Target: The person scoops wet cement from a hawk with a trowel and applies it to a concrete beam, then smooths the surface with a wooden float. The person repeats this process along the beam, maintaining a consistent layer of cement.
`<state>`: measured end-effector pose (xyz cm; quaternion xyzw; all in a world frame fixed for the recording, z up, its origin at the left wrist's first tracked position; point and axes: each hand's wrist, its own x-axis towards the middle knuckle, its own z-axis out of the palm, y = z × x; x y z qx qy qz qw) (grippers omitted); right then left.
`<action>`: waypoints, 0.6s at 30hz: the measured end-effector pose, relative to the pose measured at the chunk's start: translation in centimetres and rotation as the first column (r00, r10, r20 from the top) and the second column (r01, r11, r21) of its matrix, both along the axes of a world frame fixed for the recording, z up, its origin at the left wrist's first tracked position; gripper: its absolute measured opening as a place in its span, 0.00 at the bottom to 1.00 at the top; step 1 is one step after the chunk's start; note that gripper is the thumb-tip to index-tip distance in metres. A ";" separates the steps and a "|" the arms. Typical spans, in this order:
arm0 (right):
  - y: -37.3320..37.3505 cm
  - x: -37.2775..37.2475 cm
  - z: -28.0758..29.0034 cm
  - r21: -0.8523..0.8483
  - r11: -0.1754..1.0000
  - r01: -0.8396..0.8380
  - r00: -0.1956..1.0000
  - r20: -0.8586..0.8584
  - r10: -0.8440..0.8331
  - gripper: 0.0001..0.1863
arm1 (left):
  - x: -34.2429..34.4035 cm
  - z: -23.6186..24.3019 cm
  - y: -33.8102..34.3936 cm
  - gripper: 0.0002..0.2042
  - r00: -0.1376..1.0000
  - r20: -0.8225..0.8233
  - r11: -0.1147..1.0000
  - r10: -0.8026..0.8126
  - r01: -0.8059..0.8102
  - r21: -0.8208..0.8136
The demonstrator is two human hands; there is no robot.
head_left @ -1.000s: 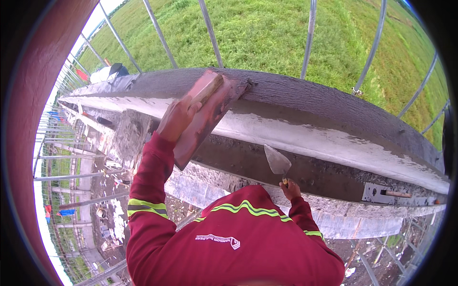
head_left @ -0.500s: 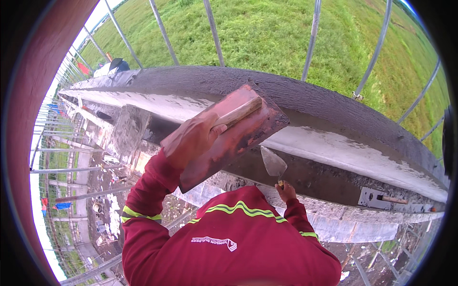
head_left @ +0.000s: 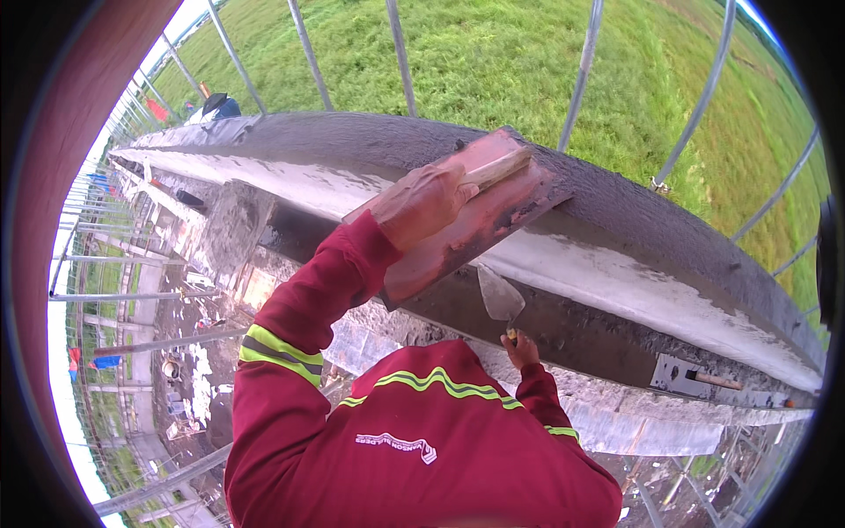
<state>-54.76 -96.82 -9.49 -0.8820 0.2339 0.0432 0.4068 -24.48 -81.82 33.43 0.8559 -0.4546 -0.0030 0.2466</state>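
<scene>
My left hand point(head_left: 422, 204) grips the pale wooden handle of a reddish rectangular float point(head_left: 480, 238), smeared with grey mortar. The float lies tilted against the upper edge of a long wall top point(head_left: 651, 238) coated in wet dark mortar, with a paler smooth band below it. My right hand point(head_left: 525, 349) is lower, close to my chest. It holds a small pointed trowel point(head_left: 500, 295) whose blade points up at the dark face of the wall, just under the float. Both sleeves are dark red with yellow-green reflective bands.
Metal guard rails point(head_left: 576, 84) rise beyond the wall, with green grass point(head_left: 493, 53) far below. A small wooden-handled tool point(head_left: 715, 380) lies on a lower ledge at the right. Scaffold poles point(head_left: 141, 295) and the ground far beneath show at the left.
My left hand has swung the float from steeply upright at the left down and to the right, onto the wall's upper edge. The trowel has stayed nearly still.
</scene>
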 end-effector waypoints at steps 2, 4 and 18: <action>0.0 -0.2 0.1 0.009 1.000 0.004 1.000 -0.006 -0.004 0.30 | -0.2 0.2 1.6 0.14 0.999 -0.038 0.999 0.013 -0.011 0.042; 0.0 -0.3 0.1 0.015 1.000 0.010 1.000 -0.025 -0.010 0.30 | -0.4 0.5 3.9 0.14 0.997 -0.064 0.996 0.030 -0.024 0.083; 0.0 -0.8 1.4 -0.001 1.000 0.001 0.993 -0.117 -0.001 0.30 | 0.9 4.0 18.3 0.15 0.968 -0.034 0.965 0.250 -0.246 0.091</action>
